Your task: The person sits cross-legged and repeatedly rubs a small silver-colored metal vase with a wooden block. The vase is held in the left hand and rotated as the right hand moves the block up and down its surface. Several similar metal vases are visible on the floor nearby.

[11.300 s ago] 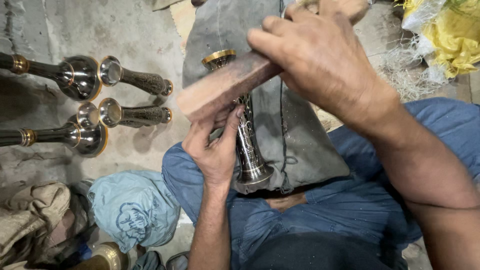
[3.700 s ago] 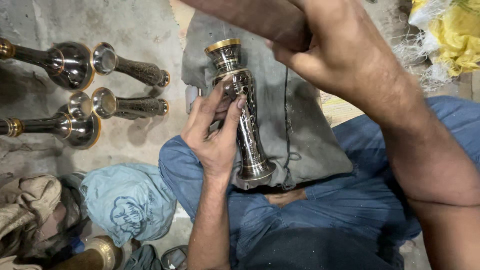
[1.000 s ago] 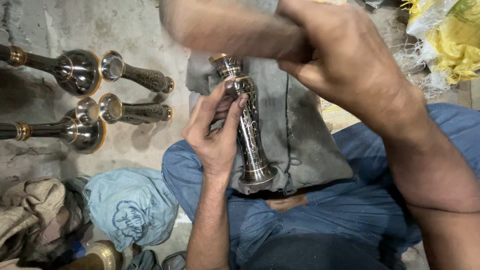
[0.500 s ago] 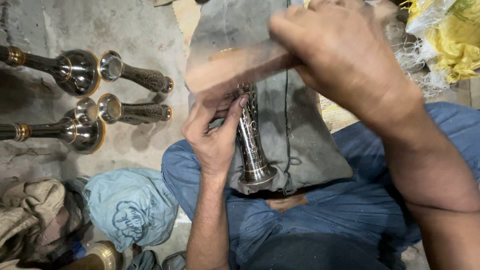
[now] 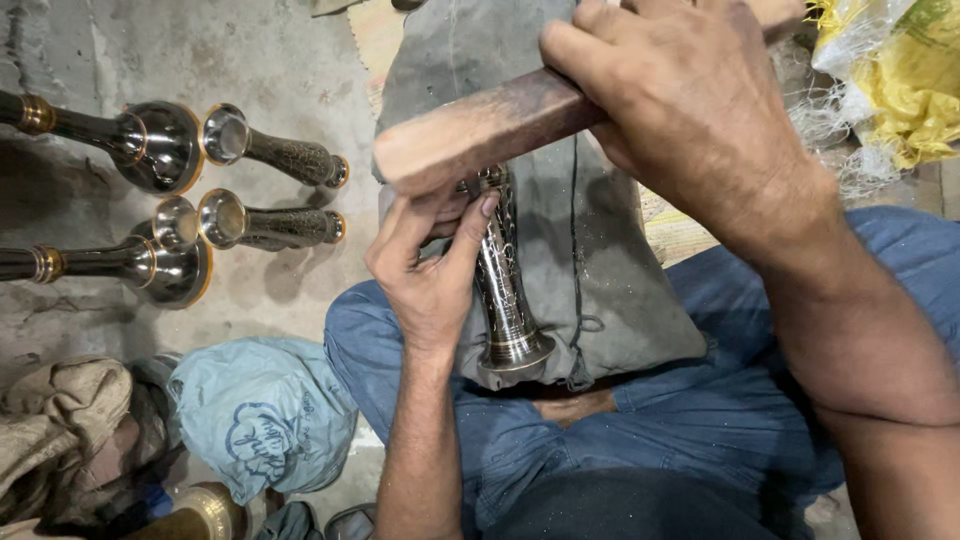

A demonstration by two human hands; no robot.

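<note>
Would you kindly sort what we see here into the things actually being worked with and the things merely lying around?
In use:
- wooden block, gripped in the right hand
- engraved metal stem, steadied by the left hand
- grey cloth under the stem

Lying about:
- four metal pieces on the floor
- pale blue bag
- yellow sack
- crumpled rags

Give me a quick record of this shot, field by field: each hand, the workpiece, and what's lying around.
left hand: grips the engraved metal stem near its top
right hand: holds a wooden block over the stem's top end
stem: rests on grey cloth across the lap
floor, left: four similar metal pieces lying on their sides
lower left: pale blue bag
upper right: yellow sack
</note>
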